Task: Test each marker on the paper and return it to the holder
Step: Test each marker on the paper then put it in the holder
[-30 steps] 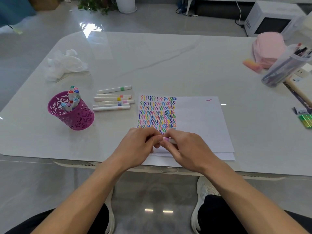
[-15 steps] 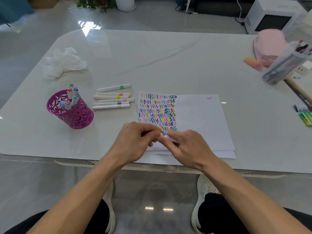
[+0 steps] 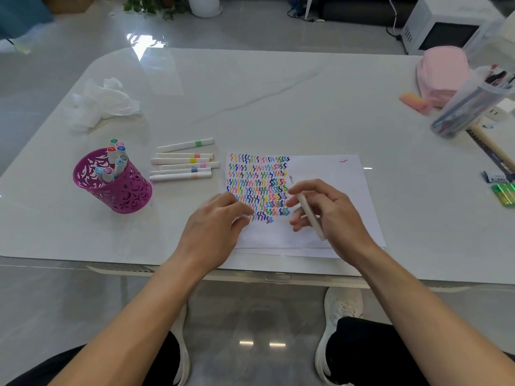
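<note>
Now, right hand [image 3: 331,215]: I see it curled round a white marker [image 3: 308,215], uncapped, its tip tilted up and away from me, held over the paper [image 3: 328,174].
left hand [image 3: 214,227]: fingers bent, pinching a small white piece [image 3: 245,216] at the paper's left edge; I cannot tell what it is.
paper: flat on the worktop [image 3: 278,93], its left part filled with rows of coloured squiggles.
holder [image 3: 117,188]: purple, well left of the paper, capped markers upright inside.
loose markers [image 3: 184,164]: lying side by side between holder and paper.
</note>
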The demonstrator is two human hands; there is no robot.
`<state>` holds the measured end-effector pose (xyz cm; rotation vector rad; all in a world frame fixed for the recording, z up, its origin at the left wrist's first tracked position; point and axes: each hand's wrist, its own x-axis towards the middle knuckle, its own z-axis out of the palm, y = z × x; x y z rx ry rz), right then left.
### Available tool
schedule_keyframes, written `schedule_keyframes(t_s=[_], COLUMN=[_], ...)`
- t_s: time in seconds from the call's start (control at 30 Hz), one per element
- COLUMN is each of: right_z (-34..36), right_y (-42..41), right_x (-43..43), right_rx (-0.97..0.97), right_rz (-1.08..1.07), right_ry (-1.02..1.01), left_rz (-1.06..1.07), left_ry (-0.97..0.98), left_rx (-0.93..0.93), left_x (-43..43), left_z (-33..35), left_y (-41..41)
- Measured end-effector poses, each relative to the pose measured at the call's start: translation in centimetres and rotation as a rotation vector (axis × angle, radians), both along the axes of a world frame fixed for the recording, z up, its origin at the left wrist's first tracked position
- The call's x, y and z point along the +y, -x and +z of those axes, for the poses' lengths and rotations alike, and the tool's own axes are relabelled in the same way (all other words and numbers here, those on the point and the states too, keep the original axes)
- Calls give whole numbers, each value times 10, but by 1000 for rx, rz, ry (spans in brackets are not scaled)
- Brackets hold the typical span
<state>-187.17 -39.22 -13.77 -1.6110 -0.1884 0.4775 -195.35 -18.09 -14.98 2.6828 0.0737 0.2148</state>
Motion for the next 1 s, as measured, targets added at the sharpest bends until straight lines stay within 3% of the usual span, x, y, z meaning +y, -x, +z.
schedule_keyframes(t_s=[0.1,0.27,1.0], right_z=[-3,-13,-35], right_y=[1,8,20], right_x=[0,1,6], right_rx=[68,-96,-143], right_rz=[25,78,-78], right_ry=[-93,102,156], left_rz=[-6,7,52], left_ry=[-46,-48,-35], left_rx=[25,90,98], left_x=[1,0,0], left_z=[-4,-8,-11], left_y=[-1,-1,0])
